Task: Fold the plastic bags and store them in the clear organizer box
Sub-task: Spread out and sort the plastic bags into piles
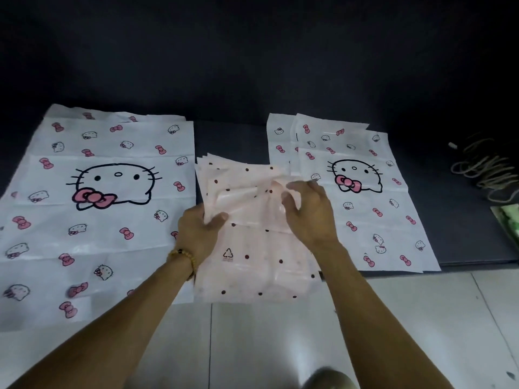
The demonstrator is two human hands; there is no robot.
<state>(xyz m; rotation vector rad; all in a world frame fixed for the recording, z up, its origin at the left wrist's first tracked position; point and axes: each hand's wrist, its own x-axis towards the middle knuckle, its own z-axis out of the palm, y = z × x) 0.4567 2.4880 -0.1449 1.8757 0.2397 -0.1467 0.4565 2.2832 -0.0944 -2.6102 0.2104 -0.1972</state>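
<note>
A stack of pale pink plastic bags with dark dots (252,259) lies in the middle, between two piles of white cat-print bags. The top pink bag (247,197) is partly lifted and creased. My left hand (196,228) pinches its left edge between thumb and fingers. At the bag's right side, my right hand (309,211) holds the plastic with curled fingers. A large white cat-print bag pile (92,209) lies to the left and a smaller white cat-print pile (362,192) to the right. No clear organizer box is in view.
The bags lie on a dark mat (463,237) over a light tiled floor (421,318). A coil of pale cord (483,167) sits at the far right, with a green-printed item (508,220) at the right edge. Behind is a dark wall.
</note>
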